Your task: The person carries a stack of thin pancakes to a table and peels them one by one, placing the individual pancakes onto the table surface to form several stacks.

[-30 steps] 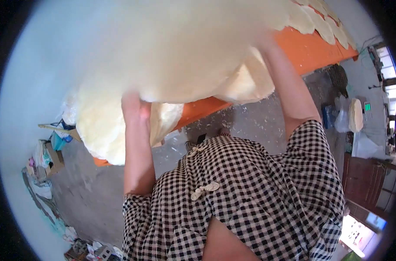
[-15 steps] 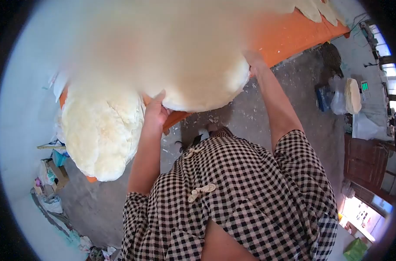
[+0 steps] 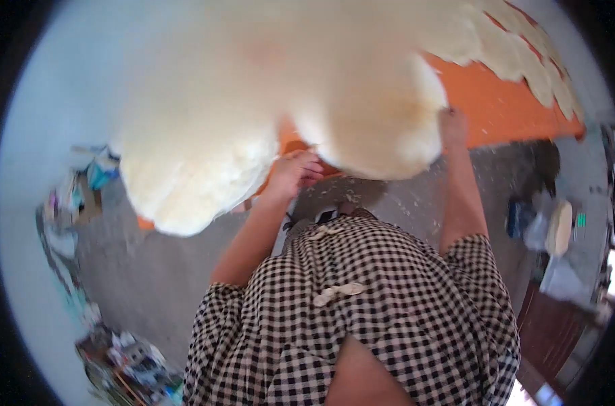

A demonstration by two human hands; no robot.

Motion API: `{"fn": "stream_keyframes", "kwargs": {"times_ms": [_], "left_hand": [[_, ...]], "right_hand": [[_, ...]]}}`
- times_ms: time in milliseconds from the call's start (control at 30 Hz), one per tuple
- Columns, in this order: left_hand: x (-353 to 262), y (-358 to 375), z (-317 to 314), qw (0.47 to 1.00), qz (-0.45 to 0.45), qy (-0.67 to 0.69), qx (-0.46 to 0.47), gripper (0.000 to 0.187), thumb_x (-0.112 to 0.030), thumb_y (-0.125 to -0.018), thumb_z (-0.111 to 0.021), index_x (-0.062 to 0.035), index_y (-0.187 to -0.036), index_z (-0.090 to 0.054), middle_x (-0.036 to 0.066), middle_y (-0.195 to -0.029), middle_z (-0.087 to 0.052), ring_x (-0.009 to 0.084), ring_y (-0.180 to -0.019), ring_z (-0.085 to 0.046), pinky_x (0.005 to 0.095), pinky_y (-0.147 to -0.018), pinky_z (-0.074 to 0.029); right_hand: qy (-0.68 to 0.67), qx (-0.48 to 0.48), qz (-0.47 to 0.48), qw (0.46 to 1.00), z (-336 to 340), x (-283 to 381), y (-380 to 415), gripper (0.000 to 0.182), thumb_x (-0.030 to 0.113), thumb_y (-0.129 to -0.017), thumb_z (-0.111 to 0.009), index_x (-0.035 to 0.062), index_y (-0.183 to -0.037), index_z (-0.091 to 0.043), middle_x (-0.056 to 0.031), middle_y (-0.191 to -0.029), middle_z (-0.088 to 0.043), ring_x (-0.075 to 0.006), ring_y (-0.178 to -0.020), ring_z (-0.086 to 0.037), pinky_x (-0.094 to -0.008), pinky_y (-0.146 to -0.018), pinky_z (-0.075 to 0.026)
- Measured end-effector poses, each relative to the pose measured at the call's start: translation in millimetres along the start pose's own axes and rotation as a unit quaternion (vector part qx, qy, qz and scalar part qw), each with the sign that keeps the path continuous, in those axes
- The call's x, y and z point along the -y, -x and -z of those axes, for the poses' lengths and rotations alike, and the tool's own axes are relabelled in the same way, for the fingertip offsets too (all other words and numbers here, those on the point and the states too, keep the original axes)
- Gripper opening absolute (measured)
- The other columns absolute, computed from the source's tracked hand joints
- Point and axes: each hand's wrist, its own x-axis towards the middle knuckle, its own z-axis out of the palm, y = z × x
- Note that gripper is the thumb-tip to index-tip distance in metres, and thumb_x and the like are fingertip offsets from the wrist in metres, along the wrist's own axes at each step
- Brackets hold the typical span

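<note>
Dough sheet (image 3: 361,88), pale and blurred, is held up over the near edge of the orange table (image 3: 497,108). Left hand (image 3: 295,170) is curled on its lower edge; right hand (image 3: 453,127) grips its side, fingers partly hidden.

— How many hands are in view?
— Two: the left hand (image 3: 296,170) near the middle of the frame and the right hand (image 3: 453,126) to the right of it, both at the lower edge of the pale sheets.
— And how many big pale sheets?
— Two large blurred ones: one sheet (image 3: 185,155) hanging left of centre, another sheet (image 3: 368,101) at centre top.
— Anything smaller?
— A row of round pale discs (image 3: 524,64) at the upper right; about five or six show, edges overlapping, so the exact number is unclear.
— Orange platforms?
— One orange platform (image 3: 497,108).
— Knot buttons on the checked shirt (image 3: 388,318)?
— Two knot buttons (image 3: 339,292).
</note>
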Motion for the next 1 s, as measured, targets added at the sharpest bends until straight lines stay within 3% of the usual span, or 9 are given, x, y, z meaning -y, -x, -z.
{"fn": "stream_keyframes", "kwargs": {"times_ms": [67, 167, 300, 367, 467, 533, 733, 867, 1000], "left_hand": [[-4.7, 30.4, -5.1, 1.0, -0.002, -0.003, 0.02, 0.028, -0.032, -0.079, -0.057, -0.005, -0.086, -0.054, 0.008, -0.07, -0.058, 0.0174, -0.056, -0.057, 0.0261, -0.049, -0.045], [14.0, 71.2, 18.7, 0.998, -0.013, 0.054, 0.01, 0.026, -0.03, -0.082, -0.053, -0.0044, -0.085, -0.054, 0.008, -0.07, -0.058, 0.0163, -0.056, -0.057, 0.0249, -0.049, -0.044], [44.8, 119.8, 57.8, 0.979, -0.06, 0.189, -0.052, 0.025, -0.03, -0.083, -0.053, -0.0048, -0.086, -0.055, 0.007, -0.07, -0.058, 0.0147, -0.056, -0.056, 0.0227, -0.048, -0.043], [50.8, 133.2, 66.7, 0.959, -0.098, 0.249, -0.095, 0.023, -0.028, -0.083, -0.053, -0.0058, -0.086, -0.054, 0.006, -0.07, -0.058, 0.0138, -0.056, -0.055, 0.0224, -0.047, -0.043], [52.8, 148.2, 62.0, 0.919, -0.135, 0.294, -0.227, 0.019, -0.025, -0.083, -0.054, -0.0074, -0.089, -0.051, 0.005, -0.072, -0.058, 0.0135, -0.056, -0.054, 0.0238, -0.048, -0.043], [49.8, 141.5, 59.1, 0.873, -0.132, 0.313, -0.349, 0.019, -0.023, -0.083, -0.054, -0.0079, -0.092, -0.048, 0.006, -0.075, -0.058, 0.015, -0.058, -0.054, 0.0265, -0.052, -0.043], [61.1, 100.7, 15.6, 0.896, -0.106, 0.293, -0.317, 0.02, -0.02, -0.08, -0.058, -0.0105, -0.092, -0.045, 0.003, -0.074, -0.055, 0.0111, -0.057, -0.051, 0.0238, -0.05, -0.041], [53.6, 100.5, 2.9, 0.895, -0.094, 0.3, -0.317, 0.014, -0.019, -0.08, -0.059, -0.0097, -0.081, -0.048, -0.001, -0.066, -0.053, 0.007, -0.052, -0.047, 0.0202, -0.046, -0.037], [53.9, 98.2, 1.7, 0.903, -0.15, 0.299, -0.269, 0.012, -0.016, -0.078, -0.06, -0.0091, -0.079, -0.05, 0.0, -0.068, -0.054, 0.0086, -0.053, -0.048, 0.0214, -0.048, -0.04]], "right_hand": [[0.17, -0.094, 0.057, 0.979, 34.8, 62.8, 29.4, 0.033, 0.023, -0.072, -0.056, 0.0024, -0.099, -0.056, -0.0194, -0.094, -0.058, -0.0337, -0.084, -0.057, -0.0393, -0.075, -0.045], [0.089, -0.128, 0.301, 0.941, 26.6, 105.6, 43.7, 0.038, 0.019, -0.071, -0.058, 0.0049, -0.106, -0.051, -0.0168, -0.104, -0.055, -0.0311, -0.094, -0.053, -0.0383, -0.081, -0.043], [-0.059, 0.079, 0.412, 0.906, -24.8, 199.3, 94.7, 0.041, 0.017, -0.073, -0.059, 0.0102, -0.112, -0.049, -0.0129, -0.108, -0.054, -0.0293, -0.102, -0.049, -0.0363, -0.089, -0.039], [-0.124, 0.182, 0.484, 0.847, -49.4, 246.7, 135.7, 0.041, 0.02, -0.071, -0.063, 0.0094, -0.108, -0.051, -0.0124, -0.106, -0.055, -0.0291, -0.098, -0.051, -0.0363, -0.085, -0.04], [-0.139, 0.199, 0.672, 0.7, -89.8, 302.2, 180.6, 0.046, 0.023, -0.067, -0.065, 0.005, -0.106, -0.05, -0.0154, -0.103, -0.055, -0.03, -0.095, -0.052, -0.038, -0.081, -0.041], [-0.032, 0.241, 0.684, 0.688, -108.3, 329.8, 211.2, 0.046, 0.024, -0.064, -0.067, 0.0071, -0.104, -0.05, -0.0125, -0.103, -0.053, -0.0291, -0.101, -0.048, -0.0393, -0.081, -0.04], [0.151, 0.25, 0.656, 0.696, -126.2, 312.4, 199.1, 0.036, 0.024, -0.062, -0.067, 0.0087, -0.092, -0.053, -0.0066, -0.093, -0.051, -0.0267, -0.097, -0.046, -0.0406, -0.075, -0.039], [0.146, 0.181, 0.735, 0.637, -136.2, 297.2, 186.8, 0.02, 0.017, -0.064, -0.06, 0.0085, -0.081, -0.053, -0.0069, -0.086, -0.051, -0.0242, -0.088, -0.048, -0.0366, -0.067, -0.042], [0.032, 0.155, 0.737, 0.657, -121.3, 297.8, 194.6, 0.014, 0.013, -0.065, -0.054, 0.0079, -0.078, -0.053, -0.007, -0.083, -0.05, -0.0239, -0.082, -0.05, -0.0357, -0.064, -0.043]]}}
